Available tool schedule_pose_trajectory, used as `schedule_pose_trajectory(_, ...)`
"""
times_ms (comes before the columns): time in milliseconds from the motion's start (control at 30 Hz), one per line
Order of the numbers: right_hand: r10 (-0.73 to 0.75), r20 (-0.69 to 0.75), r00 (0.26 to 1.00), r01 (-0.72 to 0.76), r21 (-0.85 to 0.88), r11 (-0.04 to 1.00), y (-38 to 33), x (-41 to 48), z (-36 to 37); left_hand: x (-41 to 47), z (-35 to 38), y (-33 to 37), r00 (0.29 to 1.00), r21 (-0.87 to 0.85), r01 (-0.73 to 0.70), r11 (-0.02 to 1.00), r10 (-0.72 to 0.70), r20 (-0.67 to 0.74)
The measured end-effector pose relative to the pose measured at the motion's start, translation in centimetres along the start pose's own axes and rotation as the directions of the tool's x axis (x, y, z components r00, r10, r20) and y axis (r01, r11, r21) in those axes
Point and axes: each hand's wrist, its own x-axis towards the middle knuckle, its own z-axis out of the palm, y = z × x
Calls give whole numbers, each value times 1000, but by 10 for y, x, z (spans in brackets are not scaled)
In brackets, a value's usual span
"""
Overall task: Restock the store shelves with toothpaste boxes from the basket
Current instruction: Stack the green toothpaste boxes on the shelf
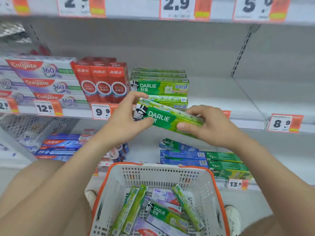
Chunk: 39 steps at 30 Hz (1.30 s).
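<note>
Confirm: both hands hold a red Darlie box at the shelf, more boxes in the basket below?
Wrong colour: the head view shows the Darlie box in the left hand and right hand is green, not red. Both hold it at the shelf, with more boxes in the basket below.

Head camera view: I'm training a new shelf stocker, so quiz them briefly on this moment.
1. True or false: the left hand and the right hand both hold one green Darlie box.
2. Which boxes stand directly left of the Darlie stack on the shelf? A) red boxes B) blue boxes C) yellow boxes
3. What colour is the rim of the basket?
Key: 1 true; 2 A; 3 orange.
</note>
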Motion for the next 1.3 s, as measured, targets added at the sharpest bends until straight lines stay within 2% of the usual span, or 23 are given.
schedule_pose_trajectory(100, -32, -207, 978, -3, -163, 987, 0, 11, 7, 9, 1, 1, 984, 107, -87, 990, 102, -144)
schedule_pose_trajectory(167, -50, -311, 949, -30, -245, 969, -2, 20, 10, 15, 6, -1, 953, 245, -110, 963, 172, -249)
schedule_pose_trajectory(233, -69, -370, 926, -49, -300, 953, -5, 32, 13, 22, 12, -5, 925, 384, -85, 920, 216, -312)
schedule_pose_trajectory(300, -68, -398, 915, -69, -319, 945, -6, 45, 17, 29, 16, -7, 909, 441, -58, 895, 230, -348)
schedule_pose_trajectory(400, -38, -363, 931, -72, -285, 956, -5, 60, 20, 36, 19, -6, 913, 496, -39, 867, 233, -334)
schedule_pose_trajectory(533, 36, -347, 937, -59, -56, 997, -6, 74, 13, 42, 13, -11, 937, 601, 13, 799, 200, -286)
schedule_pose_trajectory(600, 56, -351, 935, -69, -24, 997, -7, 74, 11, 45, 10, -11, 933, 631, 39, 775, 197, -300)
schedule_pose_trajectory(767, 215, -290, 933, -204, 69, 976, -4, 66, 9, 56, 7, -10, 940, 714, 89, 695, 179, -291)
schedule_pose_trajectory(900, 246, -291, 925, -212, 142, 967, -5, 60, 10, 61, 8, -11, 943, 734, 88, 674, 181, -280)
schedule_pose_trajectory(1200, 236, -351, 906, -206, 121, 971, 3, 62, 18, 61, 8, -14, 927, 744, 91, 662, 217, -307)
schedule_pose_trajectory(1300, 210, -332, 920, -218, 14, 976, 6, 62, 14, 61, 7, -15, 924, 753, 88, 652, 229, -306)
